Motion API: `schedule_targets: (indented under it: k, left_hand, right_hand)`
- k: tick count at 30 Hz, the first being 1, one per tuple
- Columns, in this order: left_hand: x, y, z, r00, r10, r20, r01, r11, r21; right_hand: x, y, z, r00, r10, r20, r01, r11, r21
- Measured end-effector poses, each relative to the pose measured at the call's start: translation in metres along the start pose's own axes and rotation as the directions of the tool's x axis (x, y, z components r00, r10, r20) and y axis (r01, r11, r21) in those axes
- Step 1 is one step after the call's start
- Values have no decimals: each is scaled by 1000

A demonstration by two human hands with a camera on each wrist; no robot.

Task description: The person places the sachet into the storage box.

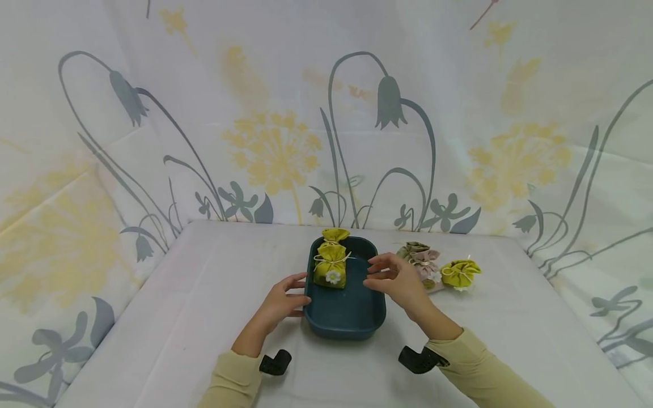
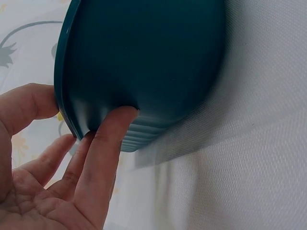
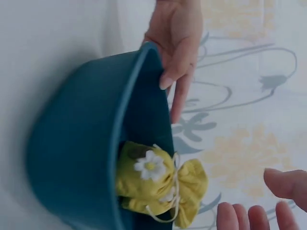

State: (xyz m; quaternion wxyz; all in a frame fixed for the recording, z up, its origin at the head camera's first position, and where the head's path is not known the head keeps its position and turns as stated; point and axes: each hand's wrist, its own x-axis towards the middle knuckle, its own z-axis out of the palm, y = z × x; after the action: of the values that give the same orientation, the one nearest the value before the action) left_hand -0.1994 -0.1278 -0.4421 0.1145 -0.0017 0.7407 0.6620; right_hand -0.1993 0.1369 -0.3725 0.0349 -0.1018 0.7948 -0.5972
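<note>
A dark teal plastic bin (image 1: 346,317) stands on the white cloth in the head view. My left hand (image 1: 283,300) pinches its left wall, thumb over the rim and fingers against the outside (image 2: 103,148). Inside, toward the far left, sit two yellow drawstring pouches; the nearer pouch (image 1: 330,267) bears a white flower, and the farther pouch (image 1: 335,233) is partly hidden behind it. Over the bin's right rim hovers my right hand (image 1: 400,280), holding nothing; its loosely bent thumb and fingers are spread apart in the right wrist view.
Right of the bin, partly behind my right hand, lie a pink pouch (image 1: 427,262) and a dark patterned pouch (image 1: 412,247). Beside them is another yellow pouch (image 1: 461,273). A flower-printed cloth (image 1: 285,85) hangs at the back and sides of the table (image 1: 178,317).
</note>
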Motion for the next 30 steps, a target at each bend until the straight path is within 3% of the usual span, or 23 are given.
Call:
schedule_targets:
  k: [5,11,14,21,30]
  left_hand:
    - [-1,5,1,1000,3,3,-3,1000,9]
    - [-18,27,4,1000,4,16,-4,1000,14]
    - [-23,31,5,1000,0,8,0,1000,12]
    - [-1,2,2,1000,-9,-12,9,1000,9]
    - [1,-1,1,1000,-8,2,8,1000,-1]
  right_hand:
    - [-13,10,-11,997,6,-76,-7,1000,-5]
    - [-28,23,-25,986,58,-159,-60,998,-9]
    - [-35,31,-31,982,49,-185,-50,999,-3]
    - [-49,46,-45,974,31,-226,-29,1000,11]
    - [-63,65,-64,944,106,-312,-79,992,97]
